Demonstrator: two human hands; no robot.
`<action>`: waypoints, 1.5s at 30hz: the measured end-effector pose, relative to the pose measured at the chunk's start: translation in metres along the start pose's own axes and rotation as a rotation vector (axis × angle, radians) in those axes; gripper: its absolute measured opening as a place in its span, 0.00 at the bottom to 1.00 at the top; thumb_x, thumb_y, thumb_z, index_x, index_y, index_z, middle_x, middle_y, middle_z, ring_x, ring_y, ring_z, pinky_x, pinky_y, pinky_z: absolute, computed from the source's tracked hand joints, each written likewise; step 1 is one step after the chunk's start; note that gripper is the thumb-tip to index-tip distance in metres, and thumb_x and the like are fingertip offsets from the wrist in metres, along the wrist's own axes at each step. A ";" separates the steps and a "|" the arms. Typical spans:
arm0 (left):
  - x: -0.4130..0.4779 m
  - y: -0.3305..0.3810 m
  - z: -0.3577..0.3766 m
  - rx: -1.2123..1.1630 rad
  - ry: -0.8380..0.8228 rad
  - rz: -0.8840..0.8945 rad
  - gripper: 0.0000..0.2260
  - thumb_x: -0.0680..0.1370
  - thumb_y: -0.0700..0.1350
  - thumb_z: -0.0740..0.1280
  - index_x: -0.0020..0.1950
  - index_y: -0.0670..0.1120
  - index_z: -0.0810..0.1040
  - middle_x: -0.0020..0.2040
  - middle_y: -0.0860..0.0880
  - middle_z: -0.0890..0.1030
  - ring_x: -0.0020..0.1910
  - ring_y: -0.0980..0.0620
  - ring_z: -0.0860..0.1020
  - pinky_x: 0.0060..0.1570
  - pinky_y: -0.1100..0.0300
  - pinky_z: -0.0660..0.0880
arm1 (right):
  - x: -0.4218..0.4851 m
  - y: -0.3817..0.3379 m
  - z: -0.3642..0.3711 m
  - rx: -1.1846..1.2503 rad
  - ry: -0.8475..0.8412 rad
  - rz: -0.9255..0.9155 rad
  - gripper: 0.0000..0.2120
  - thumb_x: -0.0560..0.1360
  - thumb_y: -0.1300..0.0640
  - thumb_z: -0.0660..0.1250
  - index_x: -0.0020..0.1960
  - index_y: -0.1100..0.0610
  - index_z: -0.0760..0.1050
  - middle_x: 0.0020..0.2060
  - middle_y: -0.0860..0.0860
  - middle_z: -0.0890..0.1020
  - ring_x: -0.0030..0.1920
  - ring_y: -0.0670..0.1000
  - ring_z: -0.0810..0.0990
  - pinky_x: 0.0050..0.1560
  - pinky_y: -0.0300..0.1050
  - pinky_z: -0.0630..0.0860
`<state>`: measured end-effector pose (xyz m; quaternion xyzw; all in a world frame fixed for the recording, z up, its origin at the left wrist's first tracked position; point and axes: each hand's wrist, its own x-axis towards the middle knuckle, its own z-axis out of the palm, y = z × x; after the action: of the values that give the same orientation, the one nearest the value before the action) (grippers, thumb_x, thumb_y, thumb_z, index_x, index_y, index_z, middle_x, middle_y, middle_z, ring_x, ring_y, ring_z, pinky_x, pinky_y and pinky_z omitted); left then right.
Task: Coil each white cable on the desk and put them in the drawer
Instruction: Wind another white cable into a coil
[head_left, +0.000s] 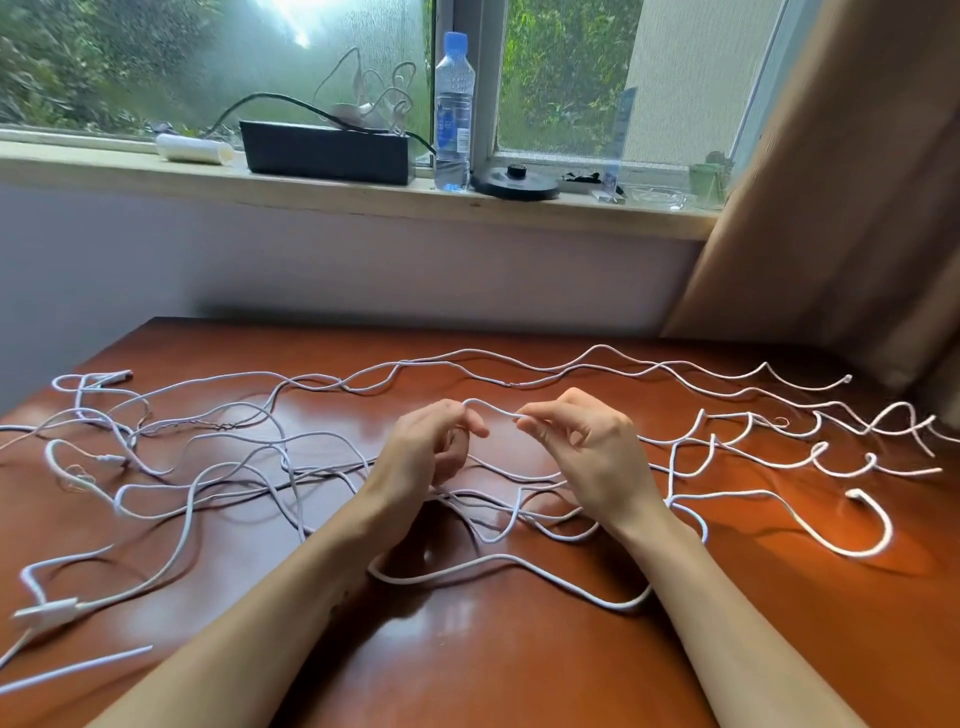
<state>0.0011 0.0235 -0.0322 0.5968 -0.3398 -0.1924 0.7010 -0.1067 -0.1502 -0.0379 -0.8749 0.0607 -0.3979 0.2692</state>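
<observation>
White cables (883, 535) lie loose and crossed over most of the table (519, 665), from the left edge of the frame to the right edge; none looks coiled

- Centre of frame: both hands raised just above the tangle, a short stretch (493, 408) of one cable spanning between them, lifted clear of the wood
- left hand (431, 452): thumb and fingers (475, 427) pinching the stretch at its left bend, other fingers curled under
- right hand (587, 457): fingertips pinching the same stretch at its right end, palm turned inward
- Likely reason for the two-point hold: to single out one cable from the crossings below and find a starting point for a first loop. Which loose run on the table it belongs to, I cannot tell
- Judgement: task at its start; the overlaps under the wrists may drag neighbours along when this cable is pulled
- drawer not in view
- Top of frame, on the windowsill: water bottle (453, 111), black box (327, 151) with thin wires heaped on it; curtain (857, 208) at upper right
</observation>
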 end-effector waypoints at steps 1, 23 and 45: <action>0.000 0.000 0.000 0.011 -0.008 -0.011 0.18 0.83 0.51 0.58 0.42 0.41 0.77 0.24 0.51 0.60 0.25 0.53 0.56 0.28 0.59 0.53 | 0.000 -0.002 0.001 0.020 -0.010 -0.008 0.06 0.77 0.47 0.72 0.52 0.45 0.85 0.39 0.46 0.79 0.38 0.49 0.79 0.40 0.53 0.76; 0.002 0.018 -0.009 -0.946 0.023 -0.308 0.21 0.82 0.54 0.62 0.31 0.47 0.66 0.23 0.52 0.56 0.26 0.53 0.51 0.28 0.60 0.50 | -0.002 -0.001 0.002 -0.087 -0.040 0.021 0.10 0.77 0.49 0.70 0.56 0.48 0.85 0.40 0.44 0.84 0.41 0.48 0.80 0.45 0.52 0.79; 0.019 -0.001 -0.012 -0.690 0.267 -0.120 0.18 0.87 0.50 0.50 0.69 0.46 0.73 0.31 0.50 0.67 0.26 0.56 0.61 0.29 0.64 0.63 | -0.011 -0.032 0.019 -0.001 -0.345 -0.056 0.05 0.75 0.52 0.72 0.47 0.49 0.87 0.30 0.44 0.75 0.34 0.45 0.73 0.39 0.36 0.67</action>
<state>0.0228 0.0186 -0.0292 0.3639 -0.1252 -0.2569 0.8865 -0.1043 -0.1115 -0.0390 -0.9317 -0.0106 -0.2493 0.2638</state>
